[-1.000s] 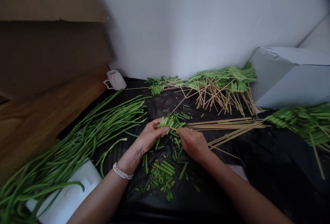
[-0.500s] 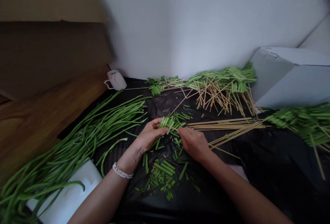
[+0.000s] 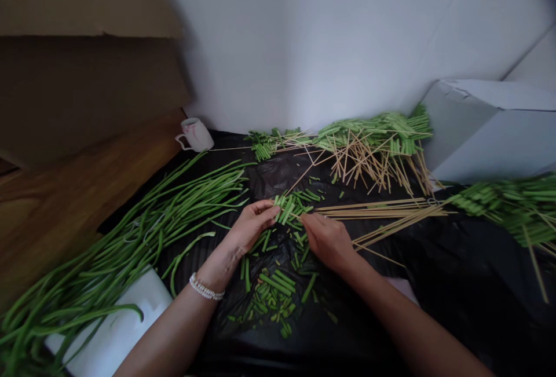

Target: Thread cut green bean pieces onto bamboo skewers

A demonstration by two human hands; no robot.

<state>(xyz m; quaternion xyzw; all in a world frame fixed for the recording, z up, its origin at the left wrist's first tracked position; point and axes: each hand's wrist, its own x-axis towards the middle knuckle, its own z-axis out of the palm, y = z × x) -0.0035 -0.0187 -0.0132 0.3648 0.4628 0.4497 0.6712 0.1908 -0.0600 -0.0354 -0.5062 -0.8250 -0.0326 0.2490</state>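
Note:
Between my two hands, a thin wooden skewer runs through a row of short green bean pieces (image 3: 285, 210). My left hand (image 3: 252, 224) pinches the skewer's left end beside the pieces. On the other side, my right hand (image 3: 325, 237) has its fingers closed round the skewer's right end. Cut bean pieces (image 3: 278, 284) lie scattered beneath and in front of the hands. Just right of my right hand, a bundle of bare skewers (image 3: 377, 211) lies on the black plastic sheet (image 3: 360, 313).
Long uncut beans (image 3: 174, 209) spread over the left side, partly across a white board (image 3: 143, 313). A mug (image 3: 196, 135) stands at the back left. Loaded bean skewers (image 3: 373, 134) are piled at the back, with another pile (image 3: 512, 206) at right by a white box (image 3: 490, 128).
The threaded bean pieces have shifted slightly right along with the skewer. My left fingers have moved to the skewer's left end, off the pieces. My right hand has barely moved.

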